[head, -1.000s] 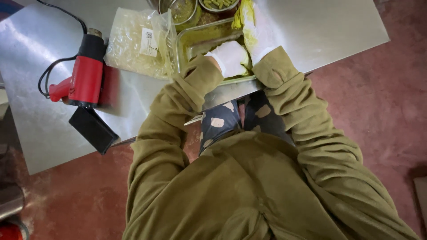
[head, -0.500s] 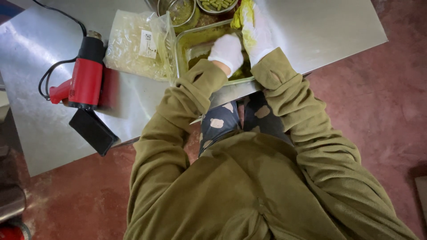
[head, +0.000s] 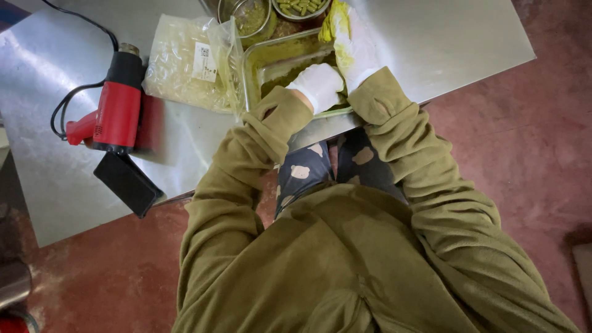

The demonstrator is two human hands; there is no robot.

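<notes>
The person wears an olive-green long-sleeved top, white gloves and dark trousers with pale blotches.

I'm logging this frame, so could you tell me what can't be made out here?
Head view only:
- Left hand: glove and sleeve hide its grip.
- Right hand: grip unclear.
- Clear tray: the hands cover its contents.
- Two bowls: cut by the top edge.
</notes>
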